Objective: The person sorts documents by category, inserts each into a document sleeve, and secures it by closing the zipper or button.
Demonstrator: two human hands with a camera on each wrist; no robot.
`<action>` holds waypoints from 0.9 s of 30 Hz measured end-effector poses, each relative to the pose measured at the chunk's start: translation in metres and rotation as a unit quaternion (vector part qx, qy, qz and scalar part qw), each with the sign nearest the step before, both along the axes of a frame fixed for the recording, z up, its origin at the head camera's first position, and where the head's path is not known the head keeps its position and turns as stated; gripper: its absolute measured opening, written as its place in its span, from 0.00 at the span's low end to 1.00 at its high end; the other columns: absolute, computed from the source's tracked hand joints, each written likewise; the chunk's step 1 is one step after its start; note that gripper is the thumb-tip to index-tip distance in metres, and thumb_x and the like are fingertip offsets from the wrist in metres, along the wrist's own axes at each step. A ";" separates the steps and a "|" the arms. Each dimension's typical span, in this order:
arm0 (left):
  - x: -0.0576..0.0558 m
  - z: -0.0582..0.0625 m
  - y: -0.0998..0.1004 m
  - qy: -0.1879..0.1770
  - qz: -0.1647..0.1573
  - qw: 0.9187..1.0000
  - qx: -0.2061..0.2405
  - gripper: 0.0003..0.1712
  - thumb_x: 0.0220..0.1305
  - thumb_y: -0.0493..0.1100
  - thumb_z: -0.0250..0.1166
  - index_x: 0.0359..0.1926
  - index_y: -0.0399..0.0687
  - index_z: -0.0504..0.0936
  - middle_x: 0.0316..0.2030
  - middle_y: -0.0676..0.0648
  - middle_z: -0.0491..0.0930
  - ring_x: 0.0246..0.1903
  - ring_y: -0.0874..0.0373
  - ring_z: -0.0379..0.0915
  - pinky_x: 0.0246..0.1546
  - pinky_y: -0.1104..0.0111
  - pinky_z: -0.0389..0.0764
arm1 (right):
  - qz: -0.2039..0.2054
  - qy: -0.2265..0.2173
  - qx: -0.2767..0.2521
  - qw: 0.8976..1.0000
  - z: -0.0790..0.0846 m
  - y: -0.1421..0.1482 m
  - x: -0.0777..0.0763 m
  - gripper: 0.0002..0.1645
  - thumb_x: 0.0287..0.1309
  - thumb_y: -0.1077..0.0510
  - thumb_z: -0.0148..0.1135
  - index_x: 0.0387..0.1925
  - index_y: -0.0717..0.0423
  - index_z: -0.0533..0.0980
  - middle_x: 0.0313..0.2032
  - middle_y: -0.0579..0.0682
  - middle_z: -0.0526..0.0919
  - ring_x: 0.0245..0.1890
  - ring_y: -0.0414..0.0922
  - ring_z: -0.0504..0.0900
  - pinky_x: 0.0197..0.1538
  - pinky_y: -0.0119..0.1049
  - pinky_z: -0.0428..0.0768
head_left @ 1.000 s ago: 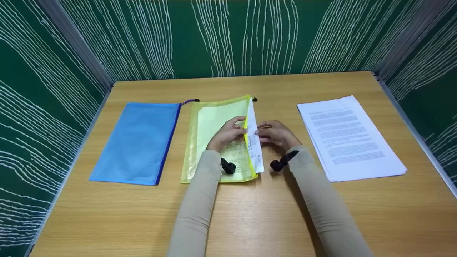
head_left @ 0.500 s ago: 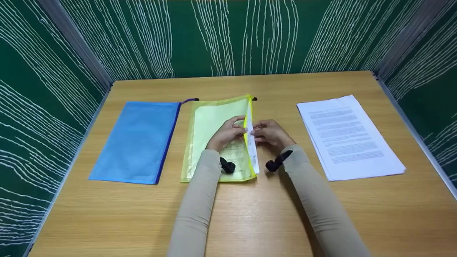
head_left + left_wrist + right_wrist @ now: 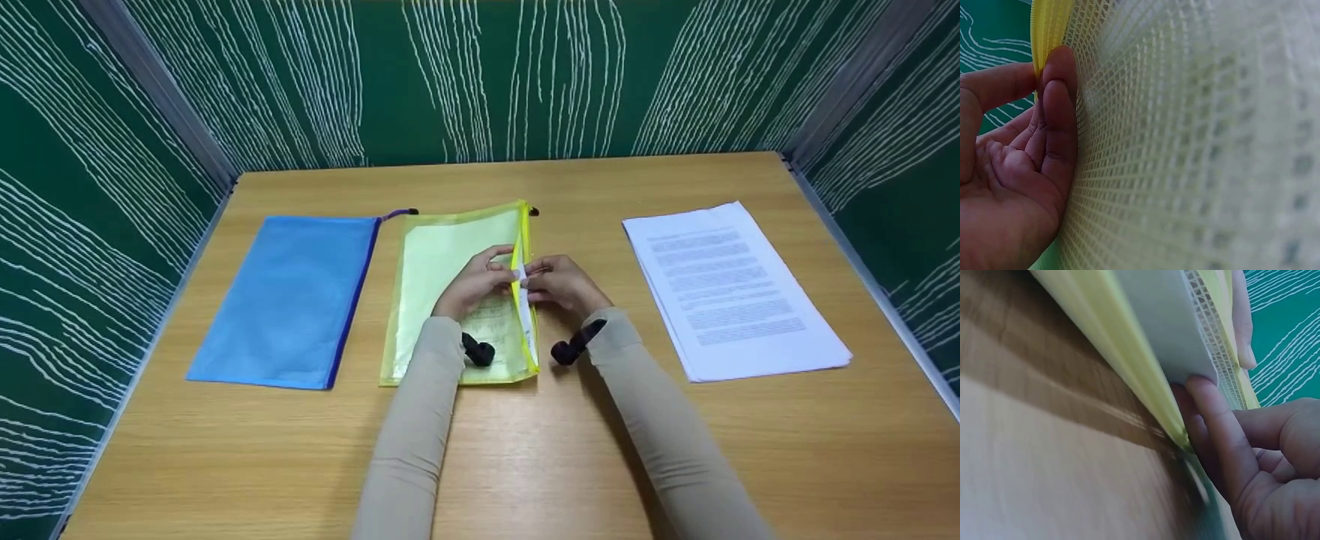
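A yellow mesh zip pouch lies in the middle of the table, its right side parted. My left hand pinches the upper lip of that opening; in the left wrist view the fingertips and thumb hold the yellow zip edge. White papers sit mostly inside the pouch, with only a narrow strip showing at the mouth. My right hand grips their outer edge. In the right wrist view its fingertips are at the sheets' edge, between the two lips of the pouch.
To the left lies a blue zip pouch with a purple pull strap. A stack of printed sheets rests on the right of the wooden table. Green panels with white lines stand around the back and sides.
The papers have slid left, deeper into the yellow pouch, and the right hand has moved left with them. The left hand keeps its place on the lip.
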State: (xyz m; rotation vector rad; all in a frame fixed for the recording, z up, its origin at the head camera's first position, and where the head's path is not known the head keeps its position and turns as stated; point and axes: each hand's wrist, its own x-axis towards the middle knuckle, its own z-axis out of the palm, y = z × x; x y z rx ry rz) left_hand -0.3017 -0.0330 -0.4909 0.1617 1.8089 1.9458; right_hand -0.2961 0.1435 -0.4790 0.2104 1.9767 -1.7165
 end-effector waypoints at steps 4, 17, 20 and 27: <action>0.001 -0.001 0.000 -0.004 0.004 1.000 0.012 0.33 0.61 0.29 0.59 0.67 0.46 0.65 0.24 0.51 0.73 0.26 0.60 0.73 0.31 0.70 0.77 | -0.007 0.003 -0.003 1.000 -0.001 -0.002 0.001 0.18 0.61 0.71 0.56 0.53 0.68 0.71 0.39 0.54 0.77 0.30 0.40 0.82 0.35 0.29 0.83; 0.001 0.002 0.002 -0.006 0.008 1.000 0.027 0.33 0.62 0.31 0.61 0.68 0.45 0.64 0.26 0.51 0.78 0.24 0.62 0.74 0.31 0.72 0.77 | -0.028 0.019 -0.038 0.999 -0.002 -0.012 0.003 0.17 0.61 0.72 0.55 0.52 0.73 0.70 0.36 0.55 0.78 0.25 0.39 0.84 0.31 0.29 0.83; 0.000 0.000 0.002 -0.004 0.008 1.000 0.028 0.33 0.62 0.31 0.60 0.68 0.45 0.64 0.27 0.51 0.79 0.24 0.62 0.74 0.31 0.71 0.77 | -0.027 0.018 -0.028 0.999 -0.002 -0.014 0.002 0.17 0.61 0.71 0.56 0.52 0.72 0.69 0.39 0.56 0.77 0.26 0.39 0.84 0.31 0.29 0.83; 0.000 -0.006 0.000 -0.027 0.003 0.999 0.026 0.34 0.62 0.31 0.60 0.69 0.48 0.63 0.29 0.50 0.78 0.24 0.61 0.72 0.30 0.70 0.77 | -0.010 0.004 -0.024 1.000 -0.003 -0.009 0.003 0.22 0.62 0.72 0.52 0.59 0.70 0.68 0.39 0.55 0.78 0.26 0.41 0.83 0.32 0.30 0.84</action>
